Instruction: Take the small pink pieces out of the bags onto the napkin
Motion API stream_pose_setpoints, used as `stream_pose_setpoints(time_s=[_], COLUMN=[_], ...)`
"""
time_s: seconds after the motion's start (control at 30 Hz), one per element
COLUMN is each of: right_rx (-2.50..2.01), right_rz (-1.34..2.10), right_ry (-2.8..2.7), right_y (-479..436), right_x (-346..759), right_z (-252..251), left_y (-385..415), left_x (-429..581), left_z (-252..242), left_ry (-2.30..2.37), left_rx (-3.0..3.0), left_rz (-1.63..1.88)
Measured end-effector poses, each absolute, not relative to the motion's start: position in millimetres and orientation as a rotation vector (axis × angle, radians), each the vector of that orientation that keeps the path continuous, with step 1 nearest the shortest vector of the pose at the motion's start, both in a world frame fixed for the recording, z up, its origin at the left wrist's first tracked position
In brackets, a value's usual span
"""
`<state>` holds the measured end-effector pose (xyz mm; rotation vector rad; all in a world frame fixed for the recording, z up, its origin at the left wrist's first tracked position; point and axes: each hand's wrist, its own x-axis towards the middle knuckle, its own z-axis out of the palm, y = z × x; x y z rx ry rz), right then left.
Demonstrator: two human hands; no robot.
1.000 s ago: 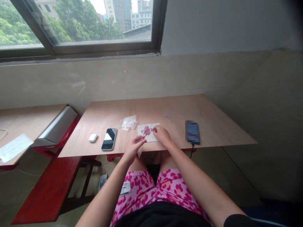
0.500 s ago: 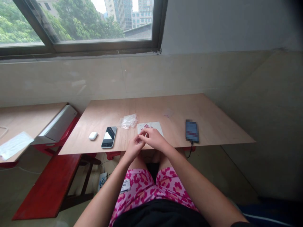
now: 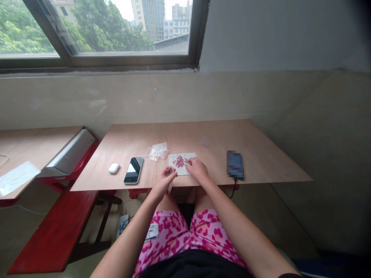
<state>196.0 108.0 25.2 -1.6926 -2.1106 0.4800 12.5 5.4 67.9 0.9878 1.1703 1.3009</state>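
Observation:
A small heap of pink beads (image 3: pixel 179 161) lies on a white sheet (image 3: pixel 175 156) near the front edge of the wooden table (image 3: pixel 179 137). My right hand (image 3: pixel 196 169) rests on the sheet's right side, fingers pinched beside the beads. My left hand (image 3: pixel 165 180) hovers at the table's front edge, fingers closed on a small clear plastic bag (image 3: pixel 170 187) that hangs below them. What the right fingertips pinch is too small to make out.
A crumpled pile of clear bags (image 3: pixel 158 150) lies left of the sheet, then a black phone (image 3: pixel 133 170) and a white earbud case (image 3: pixel 114 168). Another phone (image 3: pixel 235 165) on a cable lies at the right. A red bench (image 3: pixel 55 227) and a second table (image 3: pixel 34 146) stand left.
Half a second ago both hands met over the sheet's front edge. My right hand has gone back to the beads and my left hand has drawn back with the small bag.

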Motion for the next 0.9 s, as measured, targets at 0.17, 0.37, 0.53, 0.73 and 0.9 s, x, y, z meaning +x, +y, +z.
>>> stream_pose_setpoints(time_s=[0.17, 0.37, 0.53, 0.73, 0.9], right_rx=[-1.739, -1.605, -1.229, -0.982, -1.446], right_rz=[0.474, 0.657, 1.086, 1.167, 0.755], right_ry=[-2.041, -1.893, -1.687, -1.879, -1.93], right_y=[115, 119, 94, 81, 115], right_x=[188, 190, 180, 172, 192], right_z=[25, 37, 69, 79, 44], left_y=[5, 6, 8, 4, 2], left_x=[13, 12, 13, 15, 14], left_z=[71, 65, 55, 60, 67], left_ry=[1.159, 1.179, 1.174, 1.146, 1.227], left_rx=[0.99, 1.028, 1.127, 1.161, 1.119], left_rz=[1.287, 1.278, 1.269, 1.273, 1.261])
